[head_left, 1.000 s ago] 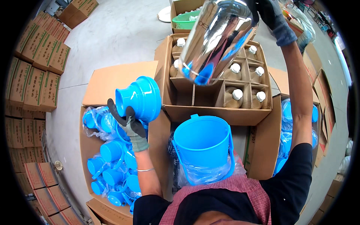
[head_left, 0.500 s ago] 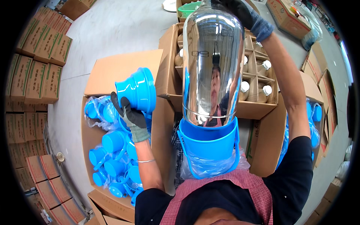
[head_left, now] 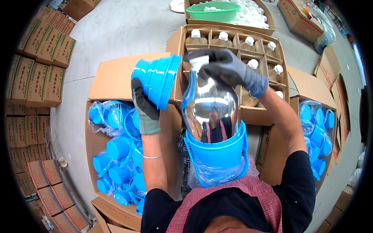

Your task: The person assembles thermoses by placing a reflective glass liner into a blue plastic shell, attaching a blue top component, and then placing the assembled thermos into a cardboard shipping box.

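My left hand (head_left: 145,104), in a dark grey glove, grips a stepped blue plastic thermos shoulder (head_left: 157,79), tilted with its wide rim to the right. In a similar glove, my right hand (head_left: 227,70) is closed round the neck of a silvered glass flask liner (head_left: 211,110), at its white cap (head_left: 199,62). The liner's lower part sits inside a blue bucket-shaped thermos shell (head_left: 215,153), so its base is hidden. The shell stands upright against my apron, with clear plastic film (head_left: 219,173) round its lower half and a blue handle hanging at its sides.
A divided carton (head_left: 260,114) of white-capped liners stands ahead. Cartons of blue shells (head_left: 118,147) flank me left and right. Farther off, a green basin (head_left: 213,11) rests on a box of white caps (head_left: 252,13). Stacked cartons (head_left: 40,85) line the left side.
My right hand has come down and nearer, lowering the liner deeper into the blue shell. My left hand has moved right and up with the thermos shoulder, toward the liner.
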Demonstrator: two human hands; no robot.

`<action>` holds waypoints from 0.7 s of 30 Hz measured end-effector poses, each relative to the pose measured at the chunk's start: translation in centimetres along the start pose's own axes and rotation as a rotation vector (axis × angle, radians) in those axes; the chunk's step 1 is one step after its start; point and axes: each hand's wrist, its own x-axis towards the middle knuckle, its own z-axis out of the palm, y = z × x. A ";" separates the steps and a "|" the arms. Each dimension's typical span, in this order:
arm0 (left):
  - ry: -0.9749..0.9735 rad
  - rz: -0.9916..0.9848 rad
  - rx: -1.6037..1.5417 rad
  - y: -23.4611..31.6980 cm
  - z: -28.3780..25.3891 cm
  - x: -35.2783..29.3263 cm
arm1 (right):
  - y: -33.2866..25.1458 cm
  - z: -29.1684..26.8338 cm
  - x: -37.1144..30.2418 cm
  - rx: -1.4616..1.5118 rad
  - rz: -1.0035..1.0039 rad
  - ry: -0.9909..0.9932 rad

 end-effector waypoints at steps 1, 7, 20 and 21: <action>-0.033 -0.056 -0.100 0.0 1.3 0.2 | 1.8 0.5 -0.8 0.087 0.030 0.047; -0.163 -0.176 -0.012 -1.6 3.6 0.3 | 0.7 4.3 -6.1 0.316 0.242 0.083; -0.533 -0.296 0.294 -2.0 6.1 -1.7 | 2.3 3.0 -8.7 0.277 0.109 0.526; -0.559 -0.329 0.329 -1.9 6.6 -2.3 | 1.3 3.4 -8.5 0.181 0.097 0.463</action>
